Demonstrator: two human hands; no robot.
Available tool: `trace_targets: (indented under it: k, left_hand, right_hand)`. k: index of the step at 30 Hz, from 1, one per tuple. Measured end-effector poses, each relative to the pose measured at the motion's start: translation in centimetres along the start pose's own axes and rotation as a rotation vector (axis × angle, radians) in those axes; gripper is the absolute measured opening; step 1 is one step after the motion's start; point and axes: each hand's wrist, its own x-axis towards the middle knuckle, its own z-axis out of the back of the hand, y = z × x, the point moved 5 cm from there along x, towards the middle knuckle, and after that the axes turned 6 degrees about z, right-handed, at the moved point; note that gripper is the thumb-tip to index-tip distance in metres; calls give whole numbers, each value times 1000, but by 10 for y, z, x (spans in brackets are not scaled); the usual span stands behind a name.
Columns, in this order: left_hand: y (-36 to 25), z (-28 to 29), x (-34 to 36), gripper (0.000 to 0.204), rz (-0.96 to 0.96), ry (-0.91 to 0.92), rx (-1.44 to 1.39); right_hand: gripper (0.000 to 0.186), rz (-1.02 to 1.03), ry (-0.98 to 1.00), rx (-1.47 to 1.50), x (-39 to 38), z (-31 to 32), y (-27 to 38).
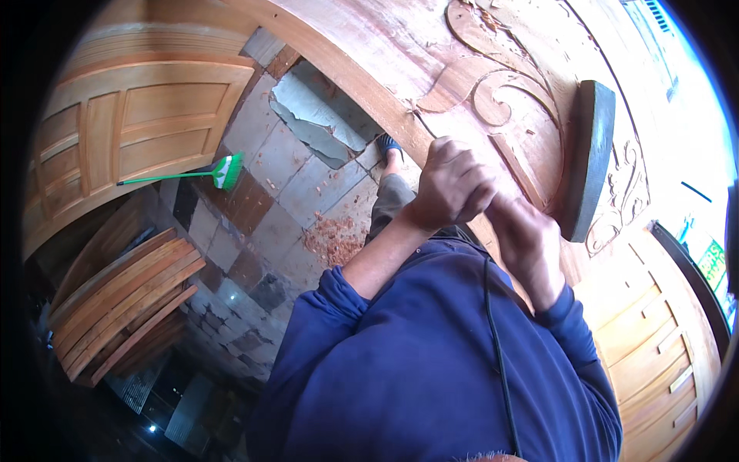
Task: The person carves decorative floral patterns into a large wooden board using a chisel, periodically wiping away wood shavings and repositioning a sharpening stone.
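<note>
So in the head view, the left hand is curled up tight, fingers pressed together and folded in, and the right hand sits right up against it, fingers bent too. Whether they're pinching anything, can't tell: the backs of the hands hide the palms, and the right fingertips are lost behind the left hand and a bit blurry.

The carved wooden panel is just beyond the fingers, running away up and to the right until the top of the picture cuts it off. It's got a raised scroll above the fingers, with wood chips scattered around. Right of the fingers a dark grey curved block lies on the panel and covers part of the carving; no idea what it's for. Past that the window side is blown out white, so details there are mush.

Left of the fingers, a foot pokes out below the panel edge, with most of the leg hidden by the forearm and the blue sweatshirt. Lower left of the fingers there's a heap of shavings on the tiles. Farther left: a green broom by a panelled door, then stacked planks fading into the murky corner.
</note>
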Motion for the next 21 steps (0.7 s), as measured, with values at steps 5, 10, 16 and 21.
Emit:
trace_targets:
  k: [5, 10, 16, 21]
  left_hand:
    - [5, 33, 4, 33, -83, -109, 142]
    - [75, 76, 43, 79, 210, -104, 552]
    - [42, 53, 24, 41, 47, -266, 122]
    - [-6, -16, 34, 27, 29, 172, 95]
  right_hand:
    - [40, -121, -71, 178, -15, 17, -5]
    - [33, -545, -11, 619, -48, 10, -56]
    - [33, -526, 60, 622, -23, 3, -71]
    - [32, -589, 180, 621, -7, 17, -82]
